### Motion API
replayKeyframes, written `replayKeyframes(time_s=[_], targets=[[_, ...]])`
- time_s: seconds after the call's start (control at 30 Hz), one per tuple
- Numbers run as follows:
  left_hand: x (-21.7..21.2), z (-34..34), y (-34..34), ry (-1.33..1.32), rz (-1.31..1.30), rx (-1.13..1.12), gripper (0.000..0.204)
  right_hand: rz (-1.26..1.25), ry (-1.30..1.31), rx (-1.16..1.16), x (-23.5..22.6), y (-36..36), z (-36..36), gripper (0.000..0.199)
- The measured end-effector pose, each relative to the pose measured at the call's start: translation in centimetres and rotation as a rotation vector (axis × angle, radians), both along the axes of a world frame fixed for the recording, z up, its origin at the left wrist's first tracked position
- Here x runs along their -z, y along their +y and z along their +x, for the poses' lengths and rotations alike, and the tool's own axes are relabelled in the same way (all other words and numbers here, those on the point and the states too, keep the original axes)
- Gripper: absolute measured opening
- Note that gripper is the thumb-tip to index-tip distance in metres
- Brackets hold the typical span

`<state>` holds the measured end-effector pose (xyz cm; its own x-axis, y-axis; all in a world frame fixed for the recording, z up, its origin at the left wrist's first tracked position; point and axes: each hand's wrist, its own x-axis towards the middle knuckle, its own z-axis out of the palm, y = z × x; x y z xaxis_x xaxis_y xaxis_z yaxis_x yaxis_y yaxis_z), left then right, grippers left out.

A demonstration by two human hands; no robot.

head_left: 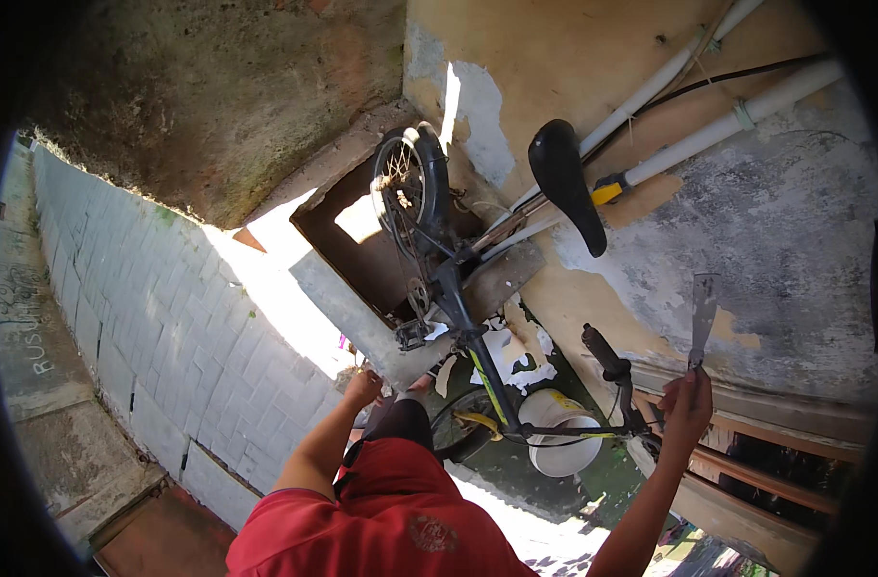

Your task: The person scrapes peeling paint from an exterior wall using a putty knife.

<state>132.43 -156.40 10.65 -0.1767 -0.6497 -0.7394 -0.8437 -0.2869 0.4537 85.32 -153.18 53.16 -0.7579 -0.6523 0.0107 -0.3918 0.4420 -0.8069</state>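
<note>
My right hand (687, 402) is raised at the right, its fingers closed round the lower end of a putty knife (705, 313). The flat blade points up in front of the wall (775, 240), where orange paint has come off in large grey and white patches. Low beside my leg, my left hand (365, 387) is curled closed. What it holds, if anything, is too small to make out. A small black bicycle (482, 370) stands between me and the wall. Its handlebar grip (604, 351) is close to my right hand.
A white bucket (564, 447) stands under the bicycle frame. Pale paint flakes (516, 351) lie by the wall's foot. The bicycle's black saddle (566, 183) juts up near white pipes (684, 159). Beyond it is a square concrete-edged pit (338, 303). Paving (179, 288) runs along the left.
</note>
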Motion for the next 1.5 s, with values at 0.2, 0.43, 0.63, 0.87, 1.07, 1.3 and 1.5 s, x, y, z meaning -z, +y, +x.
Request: replayKeyframes(time_s=[0.2,0.43,0.63,0.87,1.07,1.3,1.5], targets=[[1.0,3.9,1.9,0.046,0.091,0.166,0.049,-0.158,0.045,0.211,1.2,11.9,7.2,0.025],[2.0,12.6,6.6,-0.047,-0.02,-0.005,0.042,0.034,0.005,0.335,12.4,27.4,18.8,0.034],[3.0,22.1,11.4,-0.11,-0.185,0.27,0.044,0.425,-0.261,0.273,24.6,41.4,27.3,0.029],[3.6,35.5,17.5,-0.102,0.192,-0.043,0.047,1.06,-0.784,0.098,38.8,61.1,31.9,0.034],[9.1,40.5,17.8,-0.35,-0.246,0.216,0.047,0.802,-0.933,0.542,34.0,59.5,37.7,0.032],[1.2,33.2,13.4,0.057,0.083,0.169,0.04,0.676,-0.674,0.293,35.1,55.9,43.9,0.031],[0.2,34.3,16.7,0.418,-0.224,0.039,0.032,0.609,-0.108,-0.044,39.1,58.9,51.6,0.033]])
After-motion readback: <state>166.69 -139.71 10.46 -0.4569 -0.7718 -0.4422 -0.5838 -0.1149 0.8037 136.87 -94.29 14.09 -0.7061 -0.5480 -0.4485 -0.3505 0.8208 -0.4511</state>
